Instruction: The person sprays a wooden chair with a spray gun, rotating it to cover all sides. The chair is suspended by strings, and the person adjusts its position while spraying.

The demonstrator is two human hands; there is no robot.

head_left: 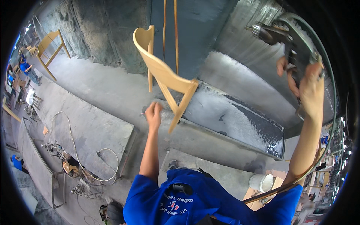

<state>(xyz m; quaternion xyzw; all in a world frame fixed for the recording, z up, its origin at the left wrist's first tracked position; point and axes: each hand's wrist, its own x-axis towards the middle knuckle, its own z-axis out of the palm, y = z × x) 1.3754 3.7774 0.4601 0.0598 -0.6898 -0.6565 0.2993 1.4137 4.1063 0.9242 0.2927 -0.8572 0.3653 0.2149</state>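
A pale wooden chair frame with a curved backrest and slanting legs stands out at the centre, off the floor. My left hand is closed just left of its lower leg, apart from the wood. A thin reddish tip shows beside the fingers, too small to name. On the right, my right hand is raised and wrapped round the handle of a metal spray gun. The gun's nozzle points left, toward the upper middle. A greenish hose curves from near the gun down past my right arm.
Behind the chair frame, a shallow tray with whitish residue lies below a grey metal booth wall. Two brown strips hang there. A white bucket stands lower right. Another chair frame, a coiled hose and several people are left.
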